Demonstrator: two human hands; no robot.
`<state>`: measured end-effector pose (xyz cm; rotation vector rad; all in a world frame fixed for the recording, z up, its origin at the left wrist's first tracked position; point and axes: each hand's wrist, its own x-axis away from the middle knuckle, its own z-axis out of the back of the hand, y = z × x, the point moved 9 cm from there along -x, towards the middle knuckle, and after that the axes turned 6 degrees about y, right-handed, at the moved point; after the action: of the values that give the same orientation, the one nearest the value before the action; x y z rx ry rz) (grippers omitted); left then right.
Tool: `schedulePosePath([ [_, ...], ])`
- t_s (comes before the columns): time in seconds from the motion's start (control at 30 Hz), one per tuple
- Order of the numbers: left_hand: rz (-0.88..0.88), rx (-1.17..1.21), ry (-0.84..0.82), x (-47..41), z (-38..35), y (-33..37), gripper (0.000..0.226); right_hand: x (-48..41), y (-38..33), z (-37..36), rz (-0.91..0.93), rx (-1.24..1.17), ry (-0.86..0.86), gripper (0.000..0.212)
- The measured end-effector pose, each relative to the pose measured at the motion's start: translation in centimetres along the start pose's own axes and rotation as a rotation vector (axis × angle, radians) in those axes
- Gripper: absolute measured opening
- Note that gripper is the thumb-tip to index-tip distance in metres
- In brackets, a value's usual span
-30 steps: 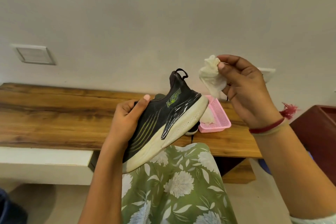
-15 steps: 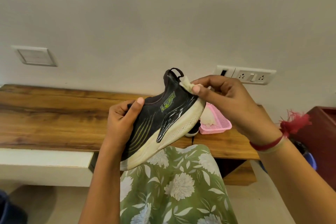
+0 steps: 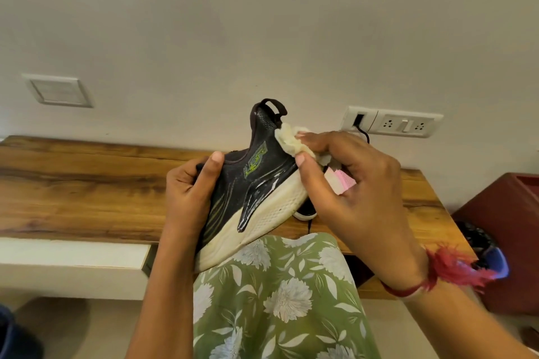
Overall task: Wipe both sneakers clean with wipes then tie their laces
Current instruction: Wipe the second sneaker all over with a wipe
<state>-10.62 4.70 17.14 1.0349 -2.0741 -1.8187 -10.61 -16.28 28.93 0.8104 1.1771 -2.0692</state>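
Head view: the left grip point(image 3: 189, 195) curls round the collar of a black sneaker point(image 3: 256, 192) with a cream sole, holding it tilted, heel up, above a green floral cloth point(image 3: 277, 300); its lime-green side logo point(image 3: 256, 159) is too small to read; the right grip point(image 3: 350, 192) pinches a crumpled wipe point(image 3: 288, 140) against the heel; behind that hand a pink basket point(image 3: 347, 181) on the wooden desk point(image 3: 87, 183) holds something white, mostly hidden; a second sneaker point(image 3: 304, 213) shows only as a sliver on the desk, under the raised heel.
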Motion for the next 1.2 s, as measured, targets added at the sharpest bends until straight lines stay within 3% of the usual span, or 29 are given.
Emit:
schedulePosePath([
  [0.2,-0.059,-0.02,0.004,0.3,0.2,0.7,0.035,1.1,-1.1,-0.3,0.129,0.079,-0.007,0.007],
  [0.3,-0.07,-0.043,0.004,0.4,0.1,0.9,0.03,1.9,-1.1,-0.5,0.194,0.135,-0.01,0.017],
  [0.43,-0.104,-0.05,0.019,0.2,0.3,1.1,0.064,4.2,-1.6,-2.4,0.322,0.38,-0.04,0.025],
  [0.53,-0.114,-0.079,0.019,0.0,0.1,1.2,0.068,5.9,-2.5,-3.4,0.476,0.601,0.016,0.021],
  [0.6,-0.1,-0.067,0.021,-0.1,0.1,1.0,0.069,5.7,-2.8,-3.4,0.5,0.542,0.016,0.018],
  [0.67,-0.072,-0.019,0.026,-0.2,0.2,0.7,0.068,4.9,-3.1,-3.3,0.441,0.311,-0.06,0.015],
  [0.73,-0.053,0.01,0.025,-0.3,0.2,0.4,0.068,3.2,-2.5,-2.4,0.252,-0.022,-0.092,0.014],
  [0.83,-0.048,-0.025,0.036,-0.2,0.1,0.4,0.063,-0.6,0.5,-0.2,-0.074,-0.265,0.039,0.012],
  [0.9,-0.066,-0.072,0.032,-0.2,0.0,0.4,0.056,-2.6,2.0,0.3,-0.179,-0.239,0.088,0.011],
  [1.03,-0.067,-0.075,0.017,-0.2,-0.3,0.2,0.053,-3.3,3.0,-3.0,-0.232,-0.144,-0.105,0.014],
  [1.2,-0.09,-0.111,0.026,-0.2,0.0,0.3,0.066,-1.1,0.5,-4.3,0.076,0.127,-0.01,0.03],
])
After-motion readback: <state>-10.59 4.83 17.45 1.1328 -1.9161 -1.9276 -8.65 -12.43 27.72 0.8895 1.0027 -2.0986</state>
